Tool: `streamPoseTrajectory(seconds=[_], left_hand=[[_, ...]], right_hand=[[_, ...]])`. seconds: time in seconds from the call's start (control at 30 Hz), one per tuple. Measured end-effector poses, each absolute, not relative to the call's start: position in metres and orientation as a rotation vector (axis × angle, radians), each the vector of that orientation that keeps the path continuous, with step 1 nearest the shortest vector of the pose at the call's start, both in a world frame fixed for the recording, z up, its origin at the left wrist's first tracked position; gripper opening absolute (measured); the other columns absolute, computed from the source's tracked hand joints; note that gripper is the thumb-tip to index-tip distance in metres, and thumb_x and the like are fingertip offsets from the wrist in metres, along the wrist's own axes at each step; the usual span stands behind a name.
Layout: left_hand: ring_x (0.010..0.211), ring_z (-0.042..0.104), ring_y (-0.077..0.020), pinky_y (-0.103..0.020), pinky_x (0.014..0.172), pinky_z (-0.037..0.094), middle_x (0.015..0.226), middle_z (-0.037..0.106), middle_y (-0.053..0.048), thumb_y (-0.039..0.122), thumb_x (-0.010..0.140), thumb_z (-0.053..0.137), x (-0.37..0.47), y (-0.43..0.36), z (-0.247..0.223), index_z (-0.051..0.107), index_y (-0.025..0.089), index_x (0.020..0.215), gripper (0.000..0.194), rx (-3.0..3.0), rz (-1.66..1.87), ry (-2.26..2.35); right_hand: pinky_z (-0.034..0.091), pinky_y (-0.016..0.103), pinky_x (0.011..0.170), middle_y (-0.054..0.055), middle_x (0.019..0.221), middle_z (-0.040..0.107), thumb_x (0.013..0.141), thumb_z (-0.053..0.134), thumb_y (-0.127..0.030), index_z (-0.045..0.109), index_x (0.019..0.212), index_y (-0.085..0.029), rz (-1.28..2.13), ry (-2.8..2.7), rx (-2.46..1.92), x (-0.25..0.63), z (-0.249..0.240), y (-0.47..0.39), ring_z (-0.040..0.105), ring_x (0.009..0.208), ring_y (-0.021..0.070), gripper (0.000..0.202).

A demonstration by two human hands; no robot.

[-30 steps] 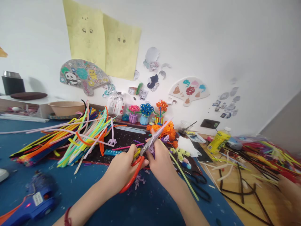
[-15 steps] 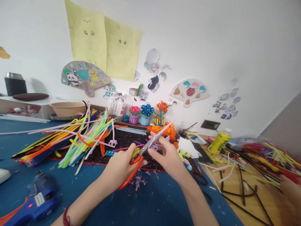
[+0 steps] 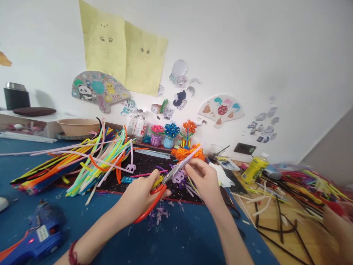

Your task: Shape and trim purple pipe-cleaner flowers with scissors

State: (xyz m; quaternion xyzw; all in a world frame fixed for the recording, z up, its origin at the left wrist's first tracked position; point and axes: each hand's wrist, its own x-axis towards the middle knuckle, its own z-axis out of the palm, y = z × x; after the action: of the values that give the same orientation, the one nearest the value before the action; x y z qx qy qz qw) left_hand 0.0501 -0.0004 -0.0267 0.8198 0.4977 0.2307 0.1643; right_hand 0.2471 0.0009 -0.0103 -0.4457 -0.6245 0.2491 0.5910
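Observation:
My left hand is wrapped round a pair of scissors with orange-red handles, its grey blades pointing up and right. A lilac pipe cleaner lies along the blades and sticks out past them. The fingertips of my right hand are pinched together on it near the blades. Beneath, a lilac looped flower piece hangs beside the right fingers, partly hidden. Purple fuzzy scraps lie on the blue tabletop below my hands.
Bundles of colourful pipe cleaners spread at left, with a blue glue gun in front. Small potted pipe-cleaner flowers stand by the wall. At right are a yellow bottle, black strips and another person's hand.
My right fingers have shifted slightly right and down along the blades, uncovering more of the lilac looped piece. The scissors stay in my left hand at nearly the same angle.

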Motion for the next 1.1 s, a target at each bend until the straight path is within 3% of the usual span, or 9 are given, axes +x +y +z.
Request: streamPoseTrajectory(seconds=[0.47, 0.67, 0.9, 1.1], left_hand=[[0.046, 0.039, -0.0119, -0.023, 0.046, 0.019, 0.053, 0.037, 0.008, 0.048, 0.086, 0.042, 0.053, -0.003, -0.035, 0.036, 0.025, 0.076, 0.026, 2.362, 0.634, 1.377], [0.048, 0.047, -0.0136, -0.023, 0.047, 0.020, 0.055, 0.044, 0.007, 0.049, 0.085, 0.043, 0.052, -0.002, -0.032, 0.036, 0.025, 0.077, 0.026, 2.404, 0.584, 1.405], [0.065, 0.064, -0.0269, -0.025, 0.049, 0.023, 0.065, 0.060, 0.001, 0.049, 0.083, 0.043, 0.051, -0.009, -0.013, 0.031, 0.025, 0.083, 0.026, 2.426, 0.386, 1.619], [0.061, 0.063, -0.0235, -0.024, 0.049, 0.024, 0.062, 0.059, 0.002, 0.048, 0.085, 0.043, 0.055, -0.006, -0.021, 0.031, 0.026, 0.080, 0.025, 2.387, 0.489, 1.563]], right_hand=[[0.049, 0.027, 0.058, 0.002, 0.067, 0.063, 0.079, 0.062, -0.033, 0.063, 0.075, -0.017, 0.549, -1.377, -0.998, 0.237, -0.014, -0.001, 0.058, 0.060, 0.0157, 0.017], [0.048, 0.026, 0.059, 0.002, 0.069, 0.062, 0.080, 0.060, -0.030, 0.061, 0.076, -0.017, 0.496, -1.440, -1.022, 0.241, -0.014, -0.001, 0.057, 0.062, 0.0155, 0.014], [0.044, 0.024, 0.060, 0.000, 0.068, 0.060, 0.080, 0.058, -0.026, 0.061, 0.074, -0.017, 0.537, -1.531, -1.009, 0.239, -0.010, -0.004, 0.055, 0.063, 0.0147, 0.011], [0.043, 0.023, 0.058, 0.000, 0.066, 0.058, 0.081, 0.058, -0.026, 0.061, 0.075, -0.017, 0.550, -1.549, -1.001, 0.236, -0.009, -0.006, 0.053, 0.062, 0.0142, 0.011]])
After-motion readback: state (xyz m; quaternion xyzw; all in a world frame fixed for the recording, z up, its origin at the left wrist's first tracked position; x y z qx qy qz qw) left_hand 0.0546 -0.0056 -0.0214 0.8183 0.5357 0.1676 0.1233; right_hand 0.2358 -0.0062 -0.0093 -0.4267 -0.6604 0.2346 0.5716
